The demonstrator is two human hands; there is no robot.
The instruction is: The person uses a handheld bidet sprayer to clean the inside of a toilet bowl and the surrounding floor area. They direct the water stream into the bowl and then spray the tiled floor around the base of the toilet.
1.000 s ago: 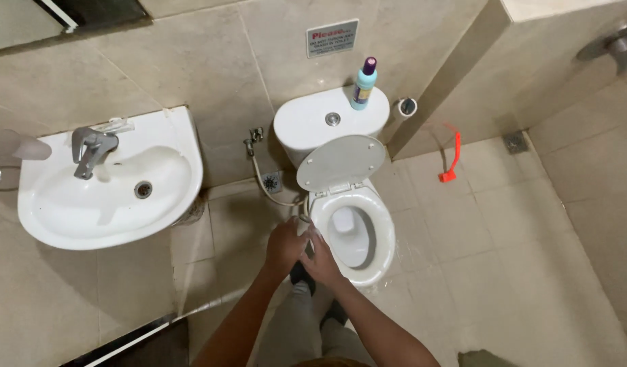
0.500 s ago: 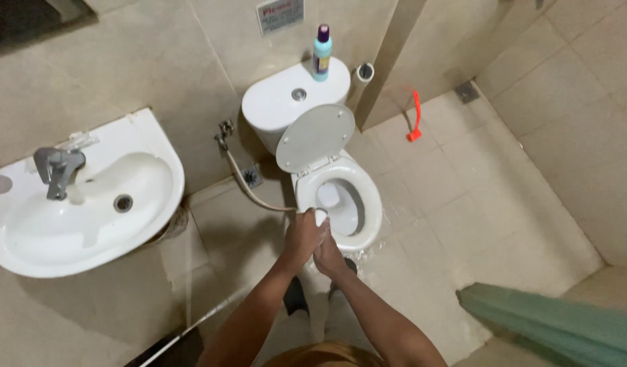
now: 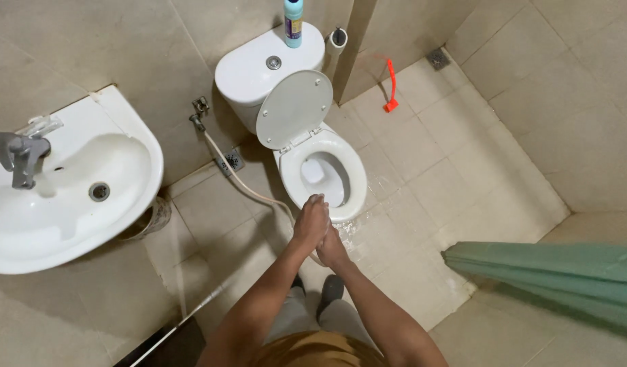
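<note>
Left hand (image 3: 311,221), fingers curled, presses against the right hand (image 3: 332,249), also curled; what they grip is hidden. Both hover just at the near rim of the open toilet bowl (image 3: 358,178), which lies straight ahead, the spray hose (image 3: 249,192) trailing leftward.

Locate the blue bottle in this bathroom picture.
In the head view the blue bottle stands upright at the top centre, on the white toilet cistern, just left of the toilet-paper roll.
</note>
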